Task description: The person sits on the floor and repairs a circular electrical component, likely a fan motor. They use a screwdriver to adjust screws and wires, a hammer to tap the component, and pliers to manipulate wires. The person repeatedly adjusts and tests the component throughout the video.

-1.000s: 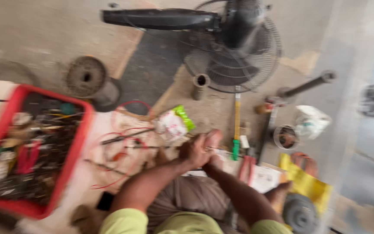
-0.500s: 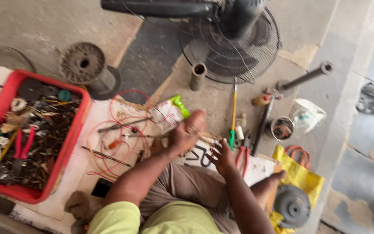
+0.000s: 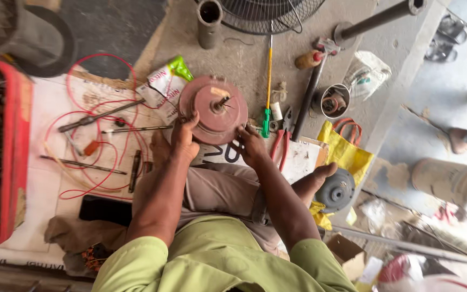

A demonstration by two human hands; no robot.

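A round reddish-brown motor housing (image 3: 212, 108) with a short shaft at its middle stands on printed cardboard in front of my knees. My left hand (image 3: 184, 138) grips its left rim. My right hand (image 3: 251, 145) holds its lower right rim. Both arms wear green sleeves, and I sit cross-legged on the ground.
A red crate (image 3: 7, 157) of tools stands at the left. Red wire (image 3: 90, 135), screwdrivers and rods lie on the white sheet. A yellow-shafted screwdriver (image 3: 268, 81), red pliers (image 3: 282, 140), a tin can (image 3: 335, 101), a yellow bag (image 3: 347, 151) and a fan grille (image 3: 268, 13) lie beyond.
The view has closed in on my hands. The motor housing now stands between both hands, where before they were together over the cardboard with no housing visible.
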